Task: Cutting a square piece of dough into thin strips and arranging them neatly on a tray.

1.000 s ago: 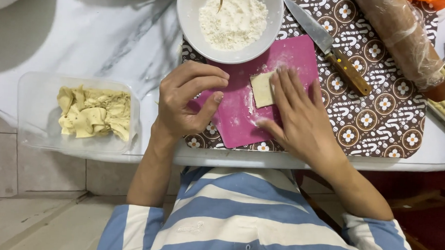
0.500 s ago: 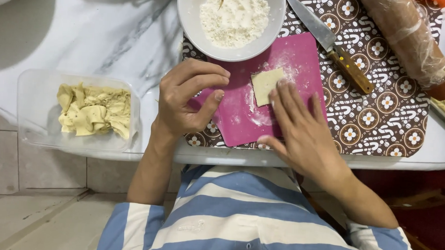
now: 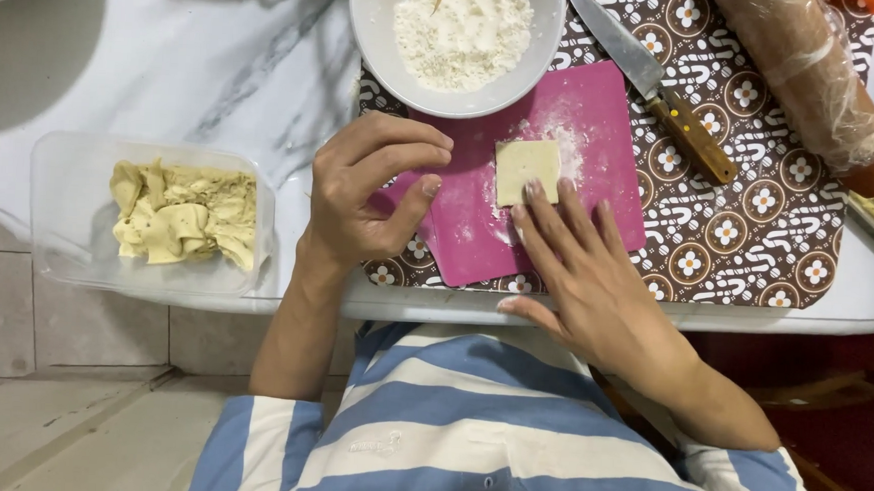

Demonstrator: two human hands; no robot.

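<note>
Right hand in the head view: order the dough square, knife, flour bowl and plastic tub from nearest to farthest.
From the right hand:
1. Dough square, at its fingers.
2. Flour bowl up-left and knife up-right: too close to call.
3. Plastic tub, far left.

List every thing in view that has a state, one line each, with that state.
dough square: flat on the pink board, floured, fingertips at its near edge
pink board: dusted with flour
white bowl: holds flour
clear container: lid off, holds crumpled dough scraps
knife: lying flat, unheld
wrapped roll: covered in plastic film
left hand: loosely curled, holding nothing visible
right hand: flat, fingers extended
</note>
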